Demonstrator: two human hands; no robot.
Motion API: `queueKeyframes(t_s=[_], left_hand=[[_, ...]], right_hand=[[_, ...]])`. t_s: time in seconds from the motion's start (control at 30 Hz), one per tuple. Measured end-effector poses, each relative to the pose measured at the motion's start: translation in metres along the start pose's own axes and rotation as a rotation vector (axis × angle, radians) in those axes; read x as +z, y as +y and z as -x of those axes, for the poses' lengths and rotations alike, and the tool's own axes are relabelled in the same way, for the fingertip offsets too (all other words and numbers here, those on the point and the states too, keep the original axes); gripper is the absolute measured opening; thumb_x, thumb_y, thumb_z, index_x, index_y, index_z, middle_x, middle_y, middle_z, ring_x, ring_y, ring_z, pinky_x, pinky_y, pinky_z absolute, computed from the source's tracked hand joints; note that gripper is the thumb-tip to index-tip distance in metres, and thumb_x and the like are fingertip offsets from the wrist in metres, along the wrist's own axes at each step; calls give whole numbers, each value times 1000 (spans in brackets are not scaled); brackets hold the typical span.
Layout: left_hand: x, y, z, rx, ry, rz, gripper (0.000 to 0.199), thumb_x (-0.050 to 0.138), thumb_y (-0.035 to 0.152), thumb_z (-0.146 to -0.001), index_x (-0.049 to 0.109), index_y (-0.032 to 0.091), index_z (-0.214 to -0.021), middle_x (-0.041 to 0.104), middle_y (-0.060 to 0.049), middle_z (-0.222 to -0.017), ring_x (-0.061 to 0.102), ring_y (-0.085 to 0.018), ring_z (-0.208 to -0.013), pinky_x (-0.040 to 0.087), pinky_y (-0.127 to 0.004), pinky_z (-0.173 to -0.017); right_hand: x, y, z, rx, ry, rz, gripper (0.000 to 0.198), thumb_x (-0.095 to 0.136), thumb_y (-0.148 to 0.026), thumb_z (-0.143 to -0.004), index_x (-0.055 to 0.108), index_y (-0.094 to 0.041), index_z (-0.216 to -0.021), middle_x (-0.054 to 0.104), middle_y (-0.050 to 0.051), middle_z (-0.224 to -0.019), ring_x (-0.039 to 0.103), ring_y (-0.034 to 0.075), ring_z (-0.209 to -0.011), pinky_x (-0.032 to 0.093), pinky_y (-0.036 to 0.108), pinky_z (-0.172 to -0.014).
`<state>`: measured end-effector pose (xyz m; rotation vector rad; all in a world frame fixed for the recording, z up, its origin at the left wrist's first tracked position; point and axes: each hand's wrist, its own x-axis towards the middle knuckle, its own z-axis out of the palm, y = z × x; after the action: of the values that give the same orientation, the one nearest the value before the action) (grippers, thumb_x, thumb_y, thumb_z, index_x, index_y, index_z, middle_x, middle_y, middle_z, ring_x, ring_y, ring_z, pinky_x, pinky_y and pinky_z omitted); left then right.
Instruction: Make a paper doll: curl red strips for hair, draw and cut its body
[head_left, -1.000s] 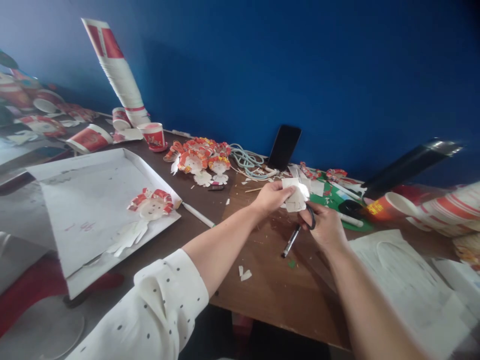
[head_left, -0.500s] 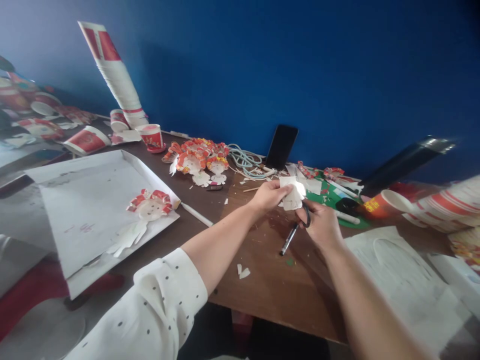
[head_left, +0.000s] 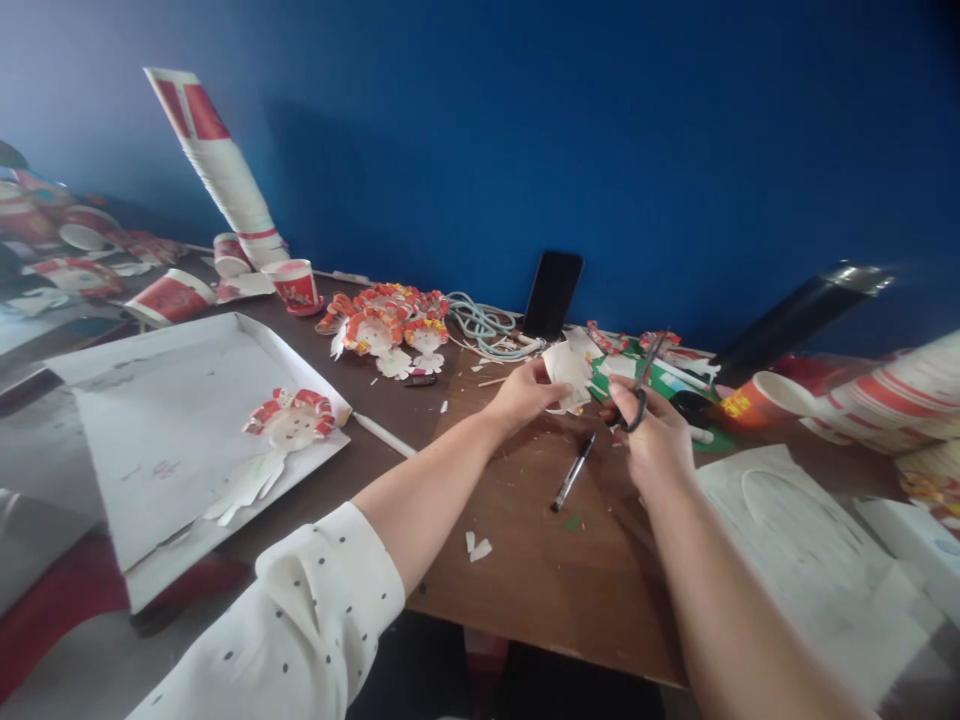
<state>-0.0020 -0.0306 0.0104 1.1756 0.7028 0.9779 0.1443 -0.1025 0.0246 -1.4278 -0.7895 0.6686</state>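
Between the fingers of my left hand (head_left: 527, 396) is a piece of white paper (head_left: 568, 369), held up over the table. My right hand (head_left: 656, 430) grips dark-handled scissors (head_left: 639, 405), with the blades pointing up and away. A gap separates the scissors from the paper. Below both hands a pen (head_left: 574, 472) lies on the brown table. Two small paper scraps (head_left: 478, 546) rest nearer the front edge. Just behind the hands is a green sheet (head_left: 600, 375) with paper bits on it.
A phone (head_left: 553, 293) leans on the blue wall beside a coiled cable (head_left: 484, 325). Red-and-white paper cutouts (head_left: 386, 325) are piled left of it. A white box lid (head_left: 150, 420) holds another cutout. Orange cup (head_left: 772, 400) and stacked cups (head_left: 892, 405) stand right.
My right hand has drawn the scissors away from the paper, to the right. The left hand has turned the paper and still holds it.
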Motion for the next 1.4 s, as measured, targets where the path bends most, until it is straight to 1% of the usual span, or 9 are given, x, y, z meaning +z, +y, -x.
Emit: queueKeyframes(t_s=[0.1,0.3,0.5,0.63,0.77,0.9,0.97,1.13,1.4], left_hand=[[-3,-4,0,-12,-12,-47,23,72,17,-71,62,12,-91,66,-3,-80,60,-10,-67,48,-24,-67],[-6,-3,4,-51,-20,-79,20,69,22,-71,62,12,-86,59,2,-64,51,-6,-53,38,-19,-55],[-4,-2,5,-65,-43,23,22,70,23,-68,63,12,-86,62,0,-69,54,-7,-59,41,-21,-59],[-2,3,5,18,32,133,29,75,34,-70,62,13,-85,59,2,-68,49,-4,-57,38,-18,-57],[9,5,11,-6,59,218,42,79,45,-68,61,16,-92,62,1,-77,55,-5,-62,43,-18,-61],[24,2,21,-113,-40,175,46,82,42,-65,60,16,-96,62,-1,-78,58,-9,-61,44,-20,-53],[25,0,23,-151,7,166,45,81,44,-65,59,16,-92,61,-1,-78,56,-9,-57,42,-20,-48],[18,-2,18,-117,89,140,36,80,41,-68,59,14,-80,56,1,-66,49,-6,-51,41,-19,-46],[20,2,20,-103,58,132,30,78,37,-71,58,15,-76,56,2,-61,48,-6,-49,39,-19,-44]], right_hand=[[-2,3,-4,-7,-3,-53,53,81,-43,-60,70,-20,-106,66,0,-73,60,14,-61,30,19,-39],[-5,-2,-4,-37,-32,-105,52,80,-36,-60,68,-22,-108,59,-3,-72,48,8,-54,29,20,-41],[-7,0,-5,-46,-100,-62,44,76,-35,-61,69,-20,-102,57,-4,-65,47,9,-54,33,22,-46],[-1,-1,-1,-9,-70,-86,42,77,-32,-59,69,-18,-98,59,-3,-65,50,10,-57,36,23,-50],[10,-4,6,-9,-16,-220,40,76,-27,-58,67,-18,-95,63,-3,-68,56,10,-61,42,23,-55],[17,-1,12,10,-12,-297,44,76,-28,-60,64,-20,-101,61,-4,-67,56,11,-58,45,24,-55],[19,2,14,38,-72,-325,47,78,-30,-59,63,-21,-103,63,-4,-69,57,11,-57,45,24,-53],[21,7,15,33,-149,-351,46,81,-31,-58,65,-22,-100,64,-4,-73,58,11,-62,44,24,-55],[17,7,11,53,-152,-358,46,83,-30,-57,67,-24,-99,63,-5,-72,54,10,-60,41,23,-53]])
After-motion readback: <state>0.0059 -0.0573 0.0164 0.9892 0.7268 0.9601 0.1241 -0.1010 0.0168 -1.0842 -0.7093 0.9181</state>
